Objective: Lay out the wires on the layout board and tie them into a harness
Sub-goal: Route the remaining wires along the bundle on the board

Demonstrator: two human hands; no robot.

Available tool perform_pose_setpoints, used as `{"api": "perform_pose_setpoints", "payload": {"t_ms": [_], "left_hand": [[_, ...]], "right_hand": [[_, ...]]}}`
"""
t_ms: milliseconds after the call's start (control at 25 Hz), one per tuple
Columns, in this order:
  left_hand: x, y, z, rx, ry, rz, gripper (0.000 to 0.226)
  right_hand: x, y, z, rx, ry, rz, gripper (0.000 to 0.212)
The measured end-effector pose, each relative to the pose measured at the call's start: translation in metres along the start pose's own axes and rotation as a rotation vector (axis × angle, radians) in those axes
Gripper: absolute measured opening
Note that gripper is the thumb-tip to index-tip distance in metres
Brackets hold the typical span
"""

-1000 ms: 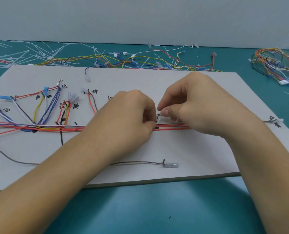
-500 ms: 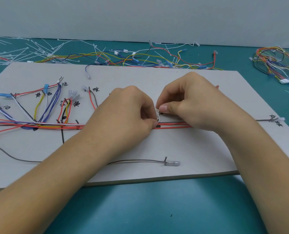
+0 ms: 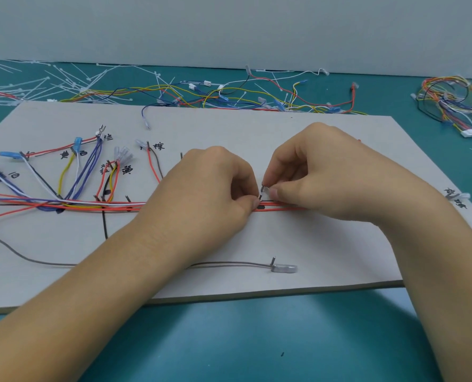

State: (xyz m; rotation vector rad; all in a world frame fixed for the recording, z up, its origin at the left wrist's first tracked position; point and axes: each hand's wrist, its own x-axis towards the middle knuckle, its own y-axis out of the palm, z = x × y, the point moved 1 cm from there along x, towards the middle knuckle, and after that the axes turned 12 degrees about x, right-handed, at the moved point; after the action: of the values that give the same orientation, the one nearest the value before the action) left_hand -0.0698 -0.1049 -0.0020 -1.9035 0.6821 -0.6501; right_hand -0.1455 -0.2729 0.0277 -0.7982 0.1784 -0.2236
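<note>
Running across the layout board (image 3: 257, 128), the wire bundle (image 3: 105, 206) passes under both hands, below the handwritten labels 白, 黄 and 棕. At the board's middle, the left hand (image 3: 215, 188) curls tight, its thumb pinching the bundle at the foot of a dark pin (image 3: 260, 194). The right hand (image 3: 312, 175) pinches a small white piece (image 3: 267, 189) at that pin's top between thumb and forefinger, its other fingers curled.

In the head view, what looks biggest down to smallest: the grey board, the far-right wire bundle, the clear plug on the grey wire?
Largest: grey board.
Then the wire bundle, though it sits farther away.
Smallest: clear plug.
</note>
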Motion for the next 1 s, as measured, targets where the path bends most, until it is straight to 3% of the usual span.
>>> {"api": "perform_pose_setpoints", "payload": {"t_ms": [160, 440, 840, 1000], "left_hand": [[-0.001, 0.002, -0.001, 0.007, 0.041, -0.015, 0.007], [-0.004, 0.002, -0.001, -0.004, 0.106, -0.041, 0.006], [-0.004, -0.005, 0.0, -0.04, 0.087, -0.016, 0.008], [-0.009, -0.029, 0.003, -0.111, 0.032, -0.079, 0.013]], "right_hand": [[-0.001, 0.002, 0.002, 0.097, -0.006, 0.003, 0.026], [0.003, 0.008, 0.002, 0.071, 0.005, -0.015, 0.019], [0.005, 0.012, -0.001, 0.037, -0.03, -0.018, 0.011], [0.003, 0.009, 0.003, 0.013, -0.067, -0.042, 0.015]]}}
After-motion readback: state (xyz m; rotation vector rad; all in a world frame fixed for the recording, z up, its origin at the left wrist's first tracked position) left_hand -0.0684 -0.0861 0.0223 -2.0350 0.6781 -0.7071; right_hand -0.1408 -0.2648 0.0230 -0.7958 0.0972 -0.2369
